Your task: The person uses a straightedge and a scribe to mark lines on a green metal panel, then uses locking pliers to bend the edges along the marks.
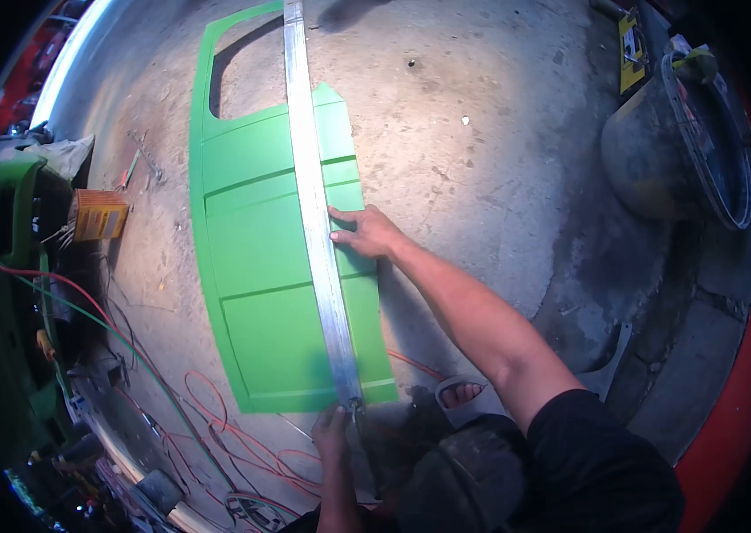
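A green vehicle door panel (260, 235) with a window opening lies flat on the concrete floor. Along its length runs a long silvery metal bar (315, 213), slightly slanted. My right hand (368, 233) rests at the panel's right side, thumb and forefinger spread apart, their tips touching the bar's right edge. Down by the bar's lower end is my left hand (331, 428), its fingertips close to the panel's bottom edge. Shadow there hides what those fingers grip, if anything.
Red and green hoses (215, 426) tangle on the floor at lower left. An orange-yellow box (100, 215) stands left of the panel. A large dark rounded tub (651, 151) is at upper right. A sandalled foot (462, 393) is beside the panel's lower right corner.
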Demonstrator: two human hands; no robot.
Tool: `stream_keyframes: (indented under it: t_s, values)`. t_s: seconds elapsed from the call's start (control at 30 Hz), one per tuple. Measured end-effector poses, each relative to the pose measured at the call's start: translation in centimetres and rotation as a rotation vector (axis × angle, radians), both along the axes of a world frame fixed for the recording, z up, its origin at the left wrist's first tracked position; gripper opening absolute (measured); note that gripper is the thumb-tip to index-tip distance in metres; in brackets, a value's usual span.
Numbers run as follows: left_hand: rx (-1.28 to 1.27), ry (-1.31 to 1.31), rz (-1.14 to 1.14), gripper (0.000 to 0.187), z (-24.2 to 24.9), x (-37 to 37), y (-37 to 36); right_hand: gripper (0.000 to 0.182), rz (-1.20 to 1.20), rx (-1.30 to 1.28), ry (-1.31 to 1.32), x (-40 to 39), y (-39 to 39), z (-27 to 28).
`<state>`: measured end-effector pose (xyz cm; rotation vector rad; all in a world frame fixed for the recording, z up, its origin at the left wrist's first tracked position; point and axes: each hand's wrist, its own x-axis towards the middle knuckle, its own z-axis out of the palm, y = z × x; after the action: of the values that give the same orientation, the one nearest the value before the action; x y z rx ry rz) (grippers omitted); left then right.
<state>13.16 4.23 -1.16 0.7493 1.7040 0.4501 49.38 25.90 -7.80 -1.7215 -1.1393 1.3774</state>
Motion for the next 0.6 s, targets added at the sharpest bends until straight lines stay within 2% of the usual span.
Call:
stream_keyframes:
  t_s: [0.1,0.23,0.3,0.4,0.43,0.47,0.53,0.57,0.6]
  values:
    - [-0.005,0.046,0.001,0.033,0.0,0.1,-0.1,0.062,-0.011,-0.072,-0.041,0.2,-0.4,1.9]
    - [0.029,0.017,0.016,0.033,-0.1,0.4,-0.1,0.064,-0.044,-0.052,0.008,-0.4,-0.3,0.7]
    - [0.033,0.009,0.042,0.033,-0.2,0.2,-0.3,0.065,-0.084,-0.057,-0.194,-1.0,-0.4,0.9]
    - [0.036,0.031,0.008,0.033,-0.1,0.3,-0.3,0.065,-0.096,-0.088,-0.266,-0.9,-0.5,1.9]
    - [0.04,0.02,0.009,0.033,-0.3,0.2,-0.3,0.076,-0.073,-0.142,-0.287,-0.5,-0.4,2.8]
    - [0.043,0.01,0.011,0.034,-0.5,0.1,-0.3,0.076,-0.072,-0.142,-0.287,-0.5,-0.3,3.4]
    - [0.042,0.012,0.015,0.035,-0.7,0.0,-0.3,0.094,-0.122,0.001,-0.468,-0.5,0.0,4.1]
    - [0.039,0.013,0.019,0.036,-0.7,0.1,-0.3,0.094,-0.121,-0.001,-0.468,-0.2,0.4,4.2]
    - [0.037,0.014,0.022,0.036,-0.6,0.2,-0.4,0.101,0.02,0.066,-0.494,0.1,1.2,4.4]
